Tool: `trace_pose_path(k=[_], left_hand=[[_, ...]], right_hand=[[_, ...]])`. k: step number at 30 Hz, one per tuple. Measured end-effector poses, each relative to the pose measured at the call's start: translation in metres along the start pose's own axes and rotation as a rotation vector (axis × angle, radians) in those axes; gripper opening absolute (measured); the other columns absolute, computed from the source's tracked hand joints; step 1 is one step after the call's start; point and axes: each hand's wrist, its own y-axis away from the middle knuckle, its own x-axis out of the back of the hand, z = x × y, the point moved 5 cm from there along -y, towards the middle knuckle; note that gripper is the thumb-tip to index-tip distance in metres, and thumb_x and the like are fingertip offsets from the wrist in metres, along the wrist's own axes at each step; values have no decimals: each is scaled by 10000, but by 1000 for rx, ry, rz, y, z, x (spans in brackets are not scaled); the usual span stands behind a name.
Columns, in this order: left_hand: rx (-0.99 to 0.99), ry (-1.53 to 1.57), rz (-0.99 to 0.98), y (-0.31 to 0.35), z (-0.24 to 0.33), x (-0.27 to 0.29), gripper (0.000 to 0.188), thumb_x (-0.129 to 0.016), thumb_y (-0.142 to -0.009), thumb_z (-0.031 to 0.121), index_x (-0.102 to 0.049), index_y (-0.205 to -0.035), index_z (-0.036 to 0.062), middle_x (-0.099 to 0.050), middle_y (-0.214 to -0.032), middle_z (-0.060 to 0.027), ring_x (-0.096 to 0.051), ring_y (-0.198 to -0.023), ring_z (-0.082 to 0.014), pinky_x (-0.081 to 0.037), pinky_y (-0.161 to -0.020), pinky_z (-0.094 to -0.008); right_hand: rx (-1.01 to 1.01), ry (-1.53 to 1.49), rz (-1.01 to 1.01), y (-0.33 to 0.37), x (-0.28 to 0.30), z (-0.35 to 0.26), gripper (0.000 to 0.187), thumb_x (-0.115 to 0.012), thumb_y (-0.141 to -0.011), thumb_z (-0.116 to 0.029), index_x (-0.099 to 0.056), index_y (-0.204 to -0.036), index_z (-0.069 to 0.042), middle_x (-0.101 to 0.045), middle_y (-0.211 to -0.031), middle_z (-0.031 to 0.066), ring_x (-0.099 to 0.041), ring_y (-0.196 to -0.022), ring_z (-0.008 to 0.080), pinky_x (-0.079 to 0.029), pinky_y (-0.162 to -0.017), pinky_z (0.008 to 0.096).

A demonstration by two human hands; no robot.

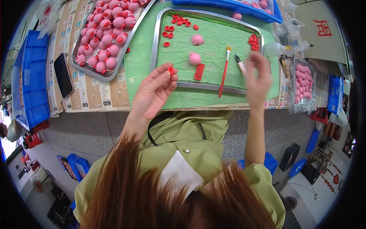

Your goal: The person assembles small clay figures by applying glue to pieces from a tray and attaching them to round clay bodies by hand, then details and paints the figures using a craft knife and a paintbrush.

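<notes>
My left hand (152, 89) is above the near left edge of a metal tray (154, 53), palm turned up. Its thumb and fingertips pinch a small red oval piece with a hollow middle (171, 71). My right hand (258, 78) hovers over the tray's near right corner, smeared by motion, so I cannot tell what its fingers hold. Between the hands, on green cloth, lie two pink balls with small bumps (197, 39), a flat red block (199, 71), a red-handled brush (224, 74) and a dark-capped pen (239, 63). Loose red ovals (180, 21) lie at the far left of the tray.
Left, a tray (100, 76) is heaped with pink-and-red figures beside a black phone (63, 75). More red pieces (253, 42) sit by the right rim, near a white squeeze bottle (273, 49) and a bagged pack of pink balls (303, 84). A blue bin (225, 7) stands behind.
</notes>
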Motion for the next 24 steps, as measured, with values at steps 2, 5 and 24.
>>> trace_pose_path(k=[2, 5, 24], left_hand=[[-19, -33, -20, -5, -3, -1, 262, -552, -835, 64, -502, -1087, 13, -575, -988, -81, -569, -871, -130, -489, -753, -231], [-12, -34, -45, -7, -7, -5, 262, -556, -837, 80, -502, -1085, 15, -582, -977, -80, -576, -854, -131, -488, -748, -233], [-258, -538, -85, 3, -13, -40, 227, -553, -828, 42, -537, -1032, -58, -598, -946, -84, -573, -858, -124, -459, -774, -245]], right_hand=[[8, -25, -270, 9, -42, -16, 277, -624, -750, -114, -559, -998, -9, -559, -929, 130, -498, -883, 214, -416, -757, 315], [199, 155, -246, 6, -76, -28, 280, -624, -749, -121, -556, -1000, -16, -562, -932, 134, -508, -848, 281, -417, -754, 333], [-116, -571, -265, 49, -57, -51, 370, -602, -752, 19, -504, -1109, 10, -531, -1053, 113, -552, -914, 175, -457, -777, 286]])
